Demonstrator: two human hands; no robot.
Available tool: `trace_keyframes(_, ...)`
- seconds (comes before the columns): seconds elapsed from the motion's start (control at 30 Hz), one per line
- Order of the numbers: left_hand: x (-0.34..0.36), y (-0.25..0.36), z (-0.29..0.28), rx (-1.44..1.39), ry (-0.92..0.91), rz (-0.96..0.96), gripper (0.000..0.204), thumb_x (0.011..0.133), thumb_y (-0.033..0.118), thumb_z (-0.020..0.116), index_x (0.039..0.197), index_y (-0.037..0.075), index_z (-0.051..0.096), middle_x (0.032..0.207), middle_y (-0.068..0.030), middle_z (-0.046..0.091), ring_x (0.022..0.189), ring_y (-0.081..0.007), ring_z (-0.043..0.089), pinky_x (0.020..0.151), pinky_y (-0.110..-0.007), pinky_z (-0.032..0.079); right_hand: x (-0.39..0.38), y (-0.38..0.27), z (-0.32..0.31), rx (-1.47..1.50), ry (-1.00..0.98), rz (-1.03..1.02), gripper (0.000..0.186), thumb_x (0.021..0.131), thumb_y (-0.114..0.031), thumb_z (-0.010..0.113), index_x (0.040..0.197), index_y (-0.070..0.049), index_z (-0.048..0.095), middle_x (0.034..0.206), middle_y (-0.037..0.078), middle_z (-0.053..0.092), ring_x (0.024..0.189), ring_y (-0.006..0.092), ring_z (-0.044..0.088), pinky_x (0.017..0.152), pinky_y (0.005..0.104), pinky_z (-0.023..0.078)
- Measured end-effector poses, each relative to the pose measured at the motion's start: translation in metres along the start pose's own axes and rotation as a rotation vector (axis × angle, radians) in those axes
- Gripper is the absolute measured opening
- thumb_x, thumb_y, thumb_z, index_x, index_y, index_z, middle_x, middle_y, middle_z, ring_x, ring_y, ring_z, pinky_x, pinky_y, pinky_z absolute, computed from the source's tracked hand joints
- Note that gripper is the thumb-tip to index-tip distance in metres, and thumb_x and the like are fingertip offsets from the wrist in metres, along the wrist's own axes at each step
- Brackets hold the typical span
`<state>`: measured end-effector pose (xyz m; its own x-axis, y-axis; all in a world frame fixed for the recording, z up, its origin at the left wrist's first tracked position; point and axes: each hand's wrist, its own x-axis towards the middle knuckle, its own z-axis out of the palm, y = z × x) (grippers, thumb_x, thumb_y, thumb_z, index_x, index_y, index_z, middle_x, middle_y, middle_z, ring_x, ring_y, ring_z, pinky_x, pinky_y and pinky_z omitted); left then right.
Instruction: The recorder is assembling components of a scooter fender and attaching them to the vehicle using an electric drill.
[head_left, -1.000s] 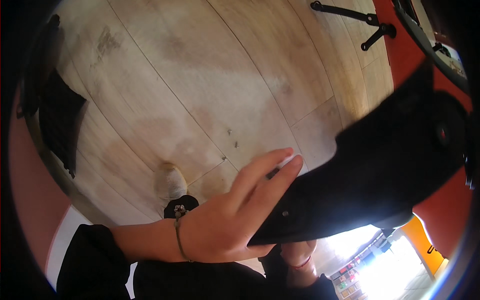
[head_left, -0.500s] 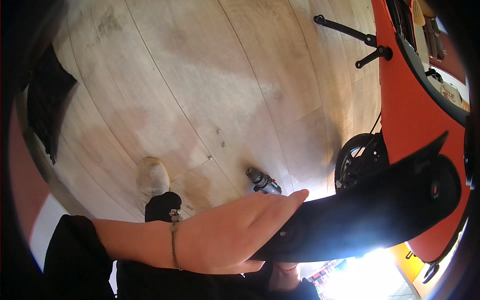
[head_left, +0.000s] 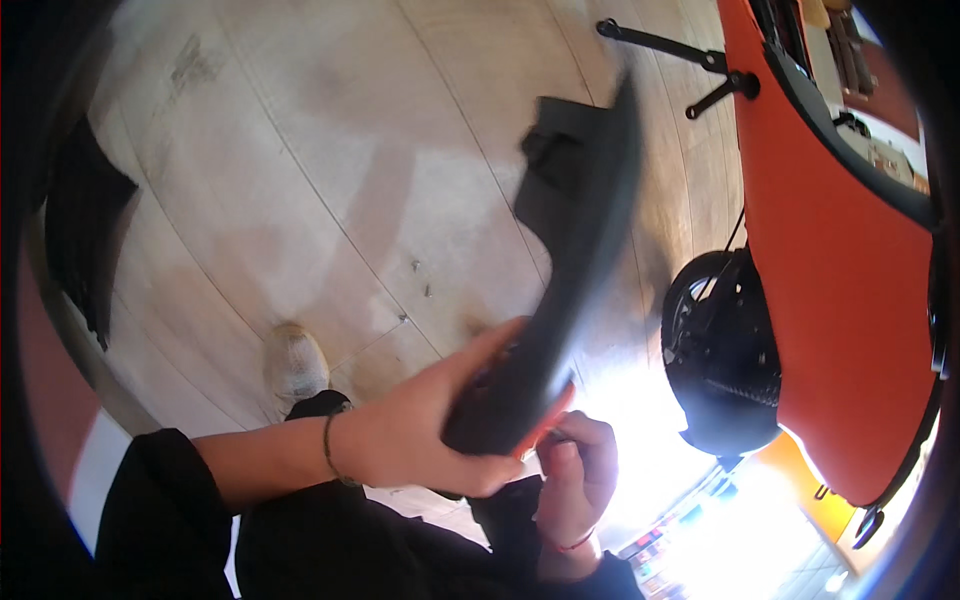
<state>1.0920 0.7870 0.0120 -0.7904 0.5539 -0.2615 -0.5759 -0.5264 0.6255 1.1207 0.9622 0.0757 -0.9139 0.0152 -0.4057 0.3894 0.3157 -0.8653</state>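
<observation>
My left hand [head_left: 410,425] is closed around the lower end of a long, curved black plastic panel [head_left: 588,235]. The panel stands tilted up and away from me, with a boxy bracket-like part [head_left: 562,150] on its left side near the top; its upper tip is blurred. Along the lower right edge shows a narrow red piece [head_left: 545,420]. Right beside that piece is my right hand [head_left: 580,470], its thumb and fingers pinched together. What they hold, if anything, is too small to make out.
A red-bodied two-wheeler [head_left: 830,270] stands on the right, with a black wheel [head_left: 705,300] and a black footrest bracket [head_left: 665,45] sticking out. Small bits, perhaps screws [head_left: 428,290], lie on the wooden floor. A dark cloth-like piece [head_left: 85,225] is at far left. My shoe [head_left: 296,358] is below.
My left hand has swung the panel from pointing right to pointing up and away, showing its side. My right hand has come into view at its lower end. The drill-like tool on the floor is now hidden.
</observation>
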Motion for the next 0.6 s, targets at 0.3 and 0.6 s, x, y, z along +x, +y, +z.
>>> trace_keyframes(0.3,-0.002,-0.001,-0.007,-0.767,-0.027,-0.217,0.110,0.060,0.017,0.077,0.144,0.005,0.006,0.110,-0.0130,0.049,0.092,-0.0225,0.057,0.077,-0.035,0.049,0.029,-0.041,-0.005,-0.423,-0.161,-0.483,0.025,0.065,0.008,0.063,0.089,0.003,0.061,0.081,0.014,0.061,0.066,0.0221,0.059,0.059,0.0292,0.047)
trace_keyframes(0.6,-0.004,0.003,-0.001,-0.649,-0.017,-0.302,0.114,0.053,0.024,0.080,0.143,0.004,0.013,0.107,-0.0112,0.050,0.092,-0.0157,0.055,0.079,-0.027,0.045,0.032,-0.050,-0.001,-0.467,-0.121,-0.579,0.032,0.060,0.009,0.071,0.090,0.001,0.062,0.080,0.011,0.061,0.063,0.0212,0.059,0.055,0.0287,0.047)
